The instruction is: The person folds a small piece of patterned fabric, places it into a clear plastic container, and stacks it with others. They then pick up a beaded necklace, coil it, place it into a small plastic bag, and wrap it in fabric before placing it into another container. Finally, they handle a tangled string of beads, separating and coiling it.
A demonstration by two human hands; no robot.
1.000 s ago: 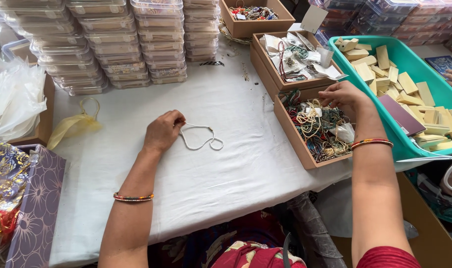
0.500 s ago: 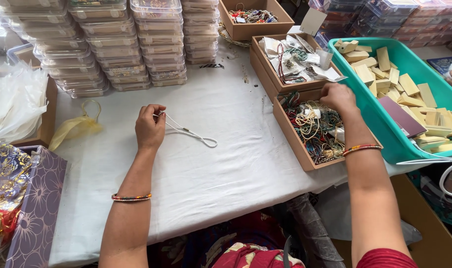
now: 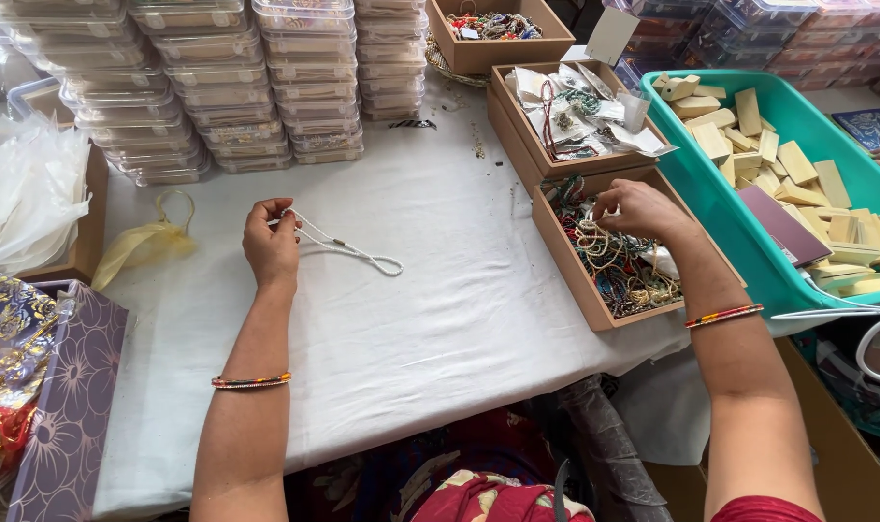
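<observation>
White cloth [image 3: 440,319] covers the worktable and serves as the landmark for everything else; on its middle, the left hand [image 3: 271,242] is closed, pinching one end of a thin white beaded string [image 3: 348,248], whose far loop rests on the cloth to the right of the hand; at the cloth's right edge sits a shallow brown cardboard box of tangled coloured bead strings [image 3: 619,256], and the right hand [image 3: 643,210] reaches into it, fingers curled down among the strands, though whether they grip one I cannot tell; behind that box, further up the cloth, stands a second brown cardboard box of packets and papers [image 3: 575,106]; off the cloth's right side lies a teal plastic tub of pale wooden blocks [image 3: 807,174]; along the cloth's far edge rise stacks of clear plastic lidded cases [image 3: 237,87]; near its left edge lies a yellow sheer pouch [image 3: 145,242].
</observation>
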